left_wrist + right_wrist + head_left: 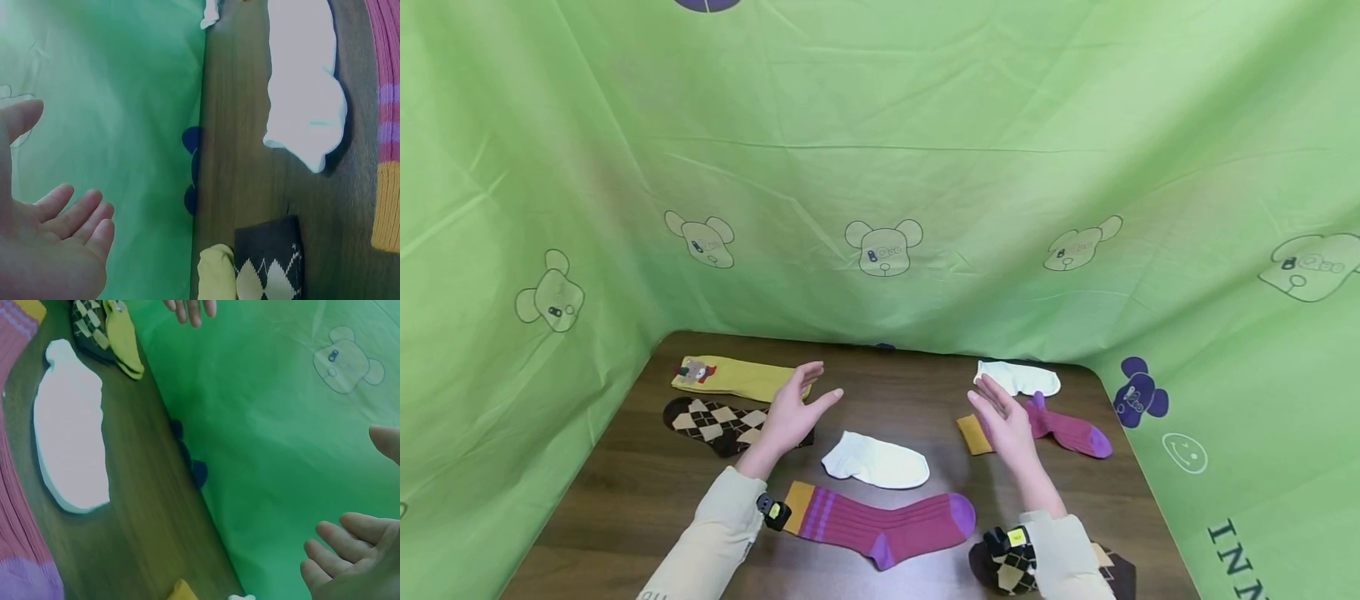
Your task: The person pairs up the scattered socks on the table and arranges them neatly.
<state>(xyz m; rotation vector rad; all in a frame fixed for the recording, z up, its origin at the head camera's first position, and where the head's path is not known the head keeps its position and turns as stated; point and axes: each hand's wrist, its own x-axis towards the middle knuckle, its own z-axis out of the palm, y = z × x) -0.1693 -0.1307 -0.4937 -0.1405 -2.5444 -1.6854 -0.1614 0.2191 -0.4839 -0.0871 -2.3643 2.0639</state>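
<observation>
Both hands are raised above the table and hold nothing. The left hand [792,408], thumb apart from the fingers, is nearest in the head view to a yellow sock [745,379] and a black-and-beige argyle sock [707,421]. The right hand [1006,423] is over a magenta sock [1071,431] with a mustard cuff, hiding its middle. Between the hands lies a white ankle sock [876,461], and nearer the front a second magenta sock [880,525]. Another white sock [1018,378] lies at the back right. A second argyle sock [1011,575] is partly hidden under the right forearm.
The brown wooden table [602,500] carries all the socks. Green cloth [887,183] printed with bear heads hangs along its back and both sides. A small black device [773,512] is strapped to the left wrist, and a similar device [1006,540] to the right.
</observation>
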